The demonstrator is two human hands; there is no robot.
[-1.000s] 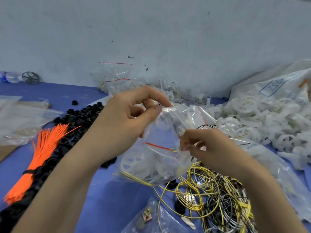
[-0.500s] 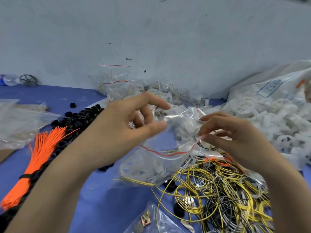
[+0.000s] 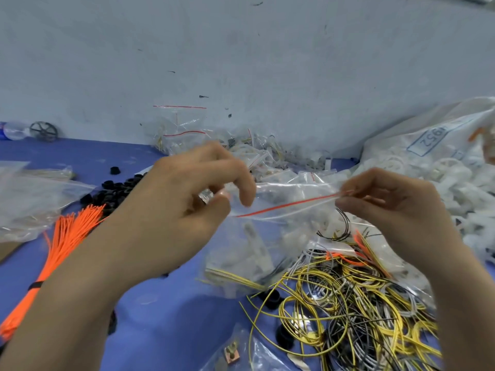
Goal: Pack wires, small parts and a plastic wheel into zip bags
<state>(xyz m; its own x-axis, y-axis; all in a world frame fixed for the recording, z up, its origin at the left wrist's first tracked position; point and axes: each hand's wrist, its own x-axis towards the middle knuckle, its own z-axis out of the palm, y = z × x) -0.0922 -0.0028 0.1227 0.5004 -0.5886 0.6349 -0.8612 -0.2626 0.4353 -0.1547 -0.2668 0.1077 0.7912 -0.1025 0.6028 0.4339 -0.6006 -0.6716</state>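
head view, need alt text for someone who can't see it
Two bare hands, left hand and right hand, pinch the ends of a clear zip bag's red seal strip above a blue table, with tangled yellow wires below.

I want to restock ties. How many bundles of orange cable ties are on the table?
1. The orange cable tie bundle lies on the blue table at the left, beside the black rings. A few loose orange strands sit among the wires; more may be hidden.

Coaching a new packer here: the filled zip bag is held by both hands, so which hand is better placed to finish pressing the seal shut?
Probably the right hand: it pinches the red strip's end on the zip bag, while the left hand anchors the other corner.
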